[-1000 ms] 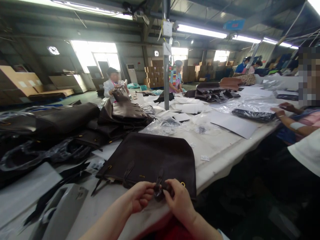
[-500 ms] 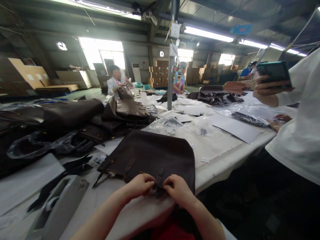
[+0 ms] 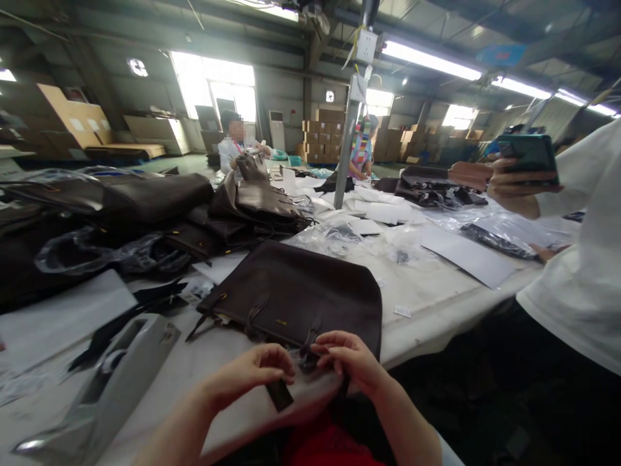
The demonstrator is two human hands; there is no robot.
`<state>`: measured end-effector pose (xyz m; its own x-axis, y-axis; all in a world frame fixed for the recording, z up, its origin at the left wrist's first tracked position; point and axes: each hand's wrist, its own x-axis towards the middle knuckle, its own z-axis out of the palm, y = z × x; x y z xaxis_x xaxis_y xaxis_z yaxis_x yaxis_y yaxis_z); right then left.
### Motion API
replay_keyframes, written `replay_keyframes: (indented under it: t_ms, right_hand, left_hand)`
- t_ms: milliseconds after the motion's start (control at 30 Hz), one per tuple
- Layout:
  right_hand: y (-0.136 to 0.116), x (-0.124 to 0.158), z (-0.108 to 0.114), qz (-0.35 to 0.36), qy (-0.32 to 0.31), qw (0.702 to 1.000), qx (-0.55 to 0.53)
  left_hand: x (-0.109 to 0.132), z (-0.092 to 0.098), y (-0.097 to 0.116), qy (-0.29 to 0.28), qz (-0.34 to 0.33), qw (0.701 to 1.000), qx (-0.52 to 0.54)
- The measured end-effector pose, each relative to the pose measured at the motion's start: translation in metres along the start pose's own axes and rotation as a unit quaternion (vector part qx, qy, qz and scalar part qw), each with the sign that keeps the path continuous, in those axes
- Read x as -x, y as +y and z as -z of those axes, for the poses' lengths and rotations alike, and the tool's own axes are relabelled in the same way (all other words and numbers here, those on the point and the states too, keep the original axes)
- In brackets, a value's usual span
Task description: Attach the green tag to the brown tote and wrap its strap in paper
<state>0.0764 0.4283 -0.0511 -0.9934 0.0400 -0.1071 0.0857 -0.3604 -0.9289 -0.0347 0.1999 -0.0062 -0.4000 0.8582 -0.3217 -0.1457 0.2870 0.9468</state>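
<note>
left fingers (image 3: 275, 356) half-curled, right fingers (image 3: 334, 339) loosely bent, I can't tell grip | flat dark-brown leather tote bag (image 3: 301, 288) just beyond | likely supple, scuffable; take side edges (image 3: 375, 310)

Both hands (image 3: 350, 357) are at the near edge of a dark bag (image 3: 310, 291)

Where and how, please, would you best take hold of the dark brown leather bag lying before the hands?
I'd probably pinch the dark brown leather bag along its right edge, coming from the right: it lies flat, with that edge exposed near the border of the white table, whereas dark leather bags heap up beyond its left.
</note>
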Motion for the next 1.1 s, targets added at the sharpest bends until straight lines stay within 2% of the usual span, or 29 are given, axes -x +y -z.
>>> replay_keyframes:
  t_ms: [100,200,300,400,467,567,633,733,767,800,867,967,1100]
  right_hand:
    - [0.002,-0.002,-0.006,0.016,-0.006,1.0,0.015]
    - [0.007,-0.005,-0.011,0.03,0.023,0.997,0.062]
    - [0.011,-0.01,-0.014,0.04,0.059,0.99,0.118]
    - [0.011,-0.017,-0.015,0.128,0.083,0.969,0.194]
    - [0.007,-0.022,-0.016,0.143,0.086,0.965,0.202]
    - [-0.002,-0.031,-0.022,0.077,0.081,0.984,0.142]
    - [-0.006,-0.036,-0.025,0.072,0.08,0.988,0.115]
    - [-0.007,-0.042,-0.026,0.083,0.077,0.988,0.104]
    - [-0.006,-0.043,-0.026,0.08,0.076,0.988,0.104]
    - [-0.005,-0.044,-0.025,0.075,0.077,0.988,0.107]
    - [-0.003,-0.046,-0.024,0.067,0.085,0.987,0.116]
    - [-0.001,-0.048,-0.022,0.073,0.103,0.981,0.147]
    - [0.001,-0.052,-0.026,0.096,0.106,0.966,0.217]
  left_hand:
    - [0.001,-0.001,-0.015,0.03,-0.02,0.999,0.0]
    - [-0.003,-0.004,-0.027,0.119,-0.024,0.991,-0.052]
    - [-0.013,-0.008,-0.032,0.24,-0.07,0.96,-0.129]
    - [-0.025,-0.014,-0.03,0.331,-0.119,0.919,-0.18]
    - [-0.034,-0.016,-0.028,0.337,-0.145,0.911,-0.19]
    - [-0.045,-0.011,-0.024,0.32,-0.163,0.903,-0.235]
    - [-0.049,-0.006,-0.025,0.339,-0.172,0.866,-0.326]
    - [-0.05,0.0,-0.027,0.409,-0.16,0.768,-0.466]
    - [-0.049,0.001,-0.028,0.42,-0.143,0.747,-0.494]
    - [-0.048,0.0,-0.029,0.421,-0.124,0.739,-0.511]
    - [-0.046,-0.002,-0.03,0.399,-0.087,0.751,-0.519]
    - [-0.047,-0.004,-0.028,0.382,-0.04,0.789,-0.48]
    - [-0.05,-0.004,-0.021,0.363,-0.007,0.828,-0.427]
